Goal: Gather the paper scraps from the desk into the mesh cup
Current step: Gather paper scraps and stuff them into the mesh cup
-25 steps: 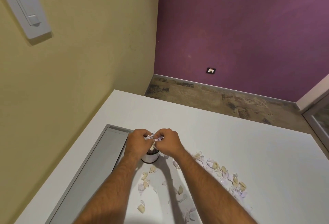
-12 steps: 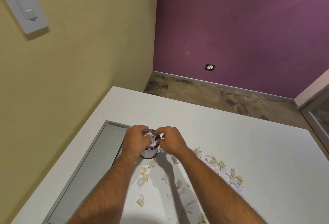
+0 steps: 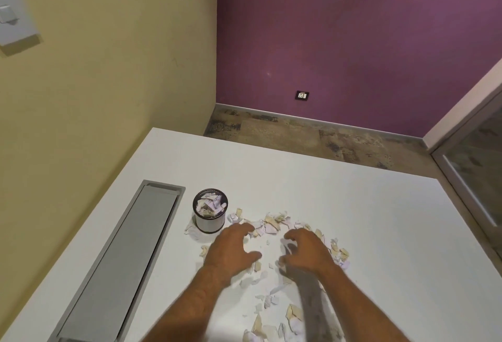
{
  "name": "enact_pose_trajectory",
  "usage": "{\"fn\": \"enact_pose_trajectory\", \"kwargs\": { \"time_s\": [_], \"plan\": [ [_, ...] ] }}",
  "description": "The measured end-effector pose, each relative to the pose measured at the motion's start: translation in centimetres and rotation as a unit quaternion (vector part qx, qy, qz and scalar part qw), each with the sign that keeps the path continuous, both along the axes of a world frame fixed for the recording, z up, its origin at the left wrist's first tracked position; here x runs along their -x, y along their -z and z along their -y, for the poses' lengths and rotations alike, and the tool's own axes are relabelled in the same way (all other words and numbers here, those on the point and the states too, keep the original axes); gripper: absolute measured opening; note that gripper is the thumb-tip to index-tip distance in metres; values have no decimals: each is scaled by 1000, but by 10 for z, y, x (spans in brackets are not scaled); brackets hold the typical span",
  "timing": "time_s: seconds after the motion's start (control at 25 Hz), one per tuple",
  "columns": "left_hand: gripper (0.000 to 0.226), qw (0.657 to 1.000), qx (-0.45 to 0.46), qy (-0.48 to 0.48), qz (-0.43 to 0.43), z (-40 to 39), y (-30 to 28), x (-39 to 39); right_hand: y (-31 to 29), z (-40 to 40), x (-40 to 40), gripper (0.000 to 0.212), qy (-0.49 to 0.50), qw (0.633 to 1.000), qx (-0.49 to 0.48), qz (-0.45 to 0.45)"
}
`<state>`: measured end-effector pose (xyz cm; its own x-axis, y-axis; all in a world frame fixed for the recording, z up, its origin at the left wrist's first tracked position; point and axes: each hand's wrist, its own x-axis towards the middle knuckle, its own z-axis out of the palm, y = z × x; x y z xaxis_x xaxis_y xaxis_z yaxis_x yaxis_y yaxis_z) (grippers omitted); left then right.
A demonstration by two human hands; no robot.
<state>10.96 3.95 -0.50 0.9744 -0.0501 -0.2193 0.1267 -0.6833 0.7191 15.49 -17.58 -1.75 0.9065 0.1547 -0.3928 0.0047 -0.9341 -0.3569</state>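
Both hands have left the cup (image 3: 210,211) and now hover, fingers spread and empty, left hand (image 3: 231,253), right hand (image 3: 305,253), over scraps (image 3: 271,226) right of it. Light, flimsy; rake together, pinch in bunches.

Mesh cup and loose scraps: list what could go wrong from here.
1. The mesh cup already looks nearly full, so another handful may spill over its rim.
2. It stands close to the left hand; a sweep could knock it over.
3. The paper scraps are small and spread wide, so some could be missed.
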Motion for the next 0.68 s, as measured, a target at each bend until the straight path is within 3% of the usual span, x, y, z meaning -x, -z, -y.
{"fn": "enact_pose_trajectory", "kwargs": {
  "time_s": [0.16,0.24,0.4,0.68],
  "plan": [
    [118,965,-176,160,-111,29,32,44,10,17,25,126,-27,993,102,-49],
    [125,940,-244,192,-138,40,45,59,15,14,33,133,-44,989,131,-51],
    [103,933,-285,180,-123,54,60,73,28,0,45,97,-88,993,82,-4],
    [73,969,-181,132,-99,46,76,78,41,-16,52,28,-71,996,-42,-11]
  ]
}}
